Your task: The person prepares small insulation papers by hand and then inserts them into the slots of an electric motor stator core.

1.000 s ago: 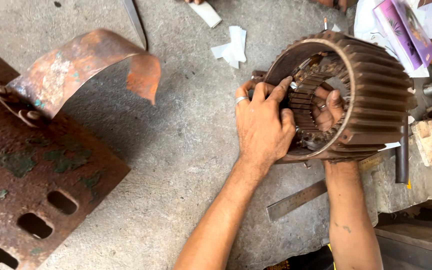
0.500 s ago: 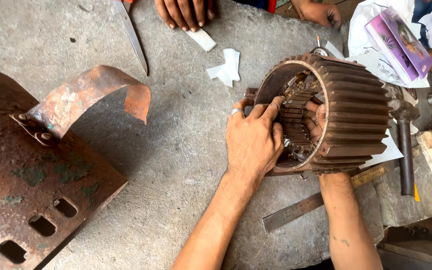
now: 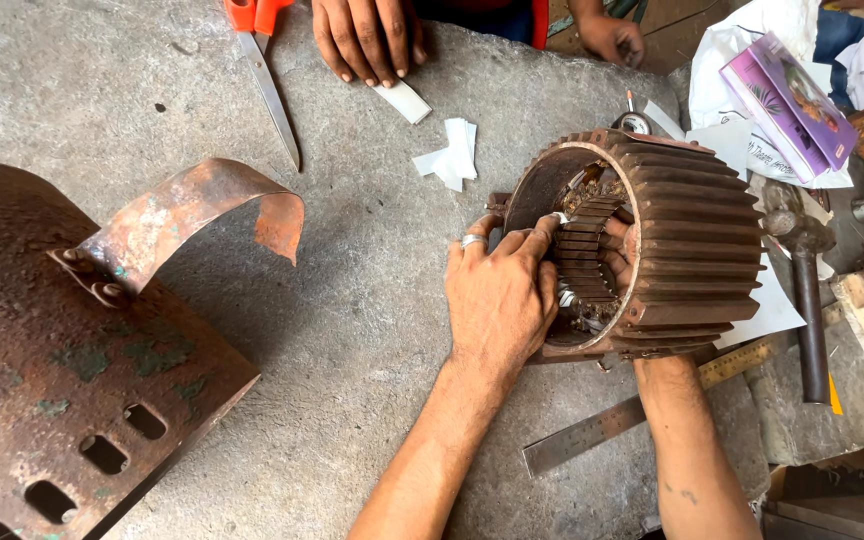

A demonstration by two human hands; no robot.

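Note:
A ribbed, rusty-brown motor stator housing (image 3: 697, 240) lies on its side on the concrete surface (image 3: 372, 330), its open end facing left. My left hand (image 3: 500, 300), a ring on one finger, curls over the near rim with its fingertips pressed against the slotted core (image 3: 584, 245) inside. A small white slip (image 3: 559, 218) shows at those fingertips. My right forearm comes up from below the housing. Only some fingers of my right hand (image 3: 620, 250) show inside the bore; the rest is hidden by the housing.
A rusty slotted metal cover (image 3: 52, 390) with a curved strip (image 3: 192, 210) fills the left. Orange-handled scissors (image 3: 264, 70), white paper pieces (image 3: 450, 155) and another person's hands (image 3: 367, 35) lie at the top. A steel ruler (image 3: 602, 432), hammer (image 3: 804, 290) and purple box (image 3: 787, 100) sit right.
My left hand has slid down the rim and pushed its fingertips further into the core. The view has shifted, bringing another person's hands and the scissors in at the top.

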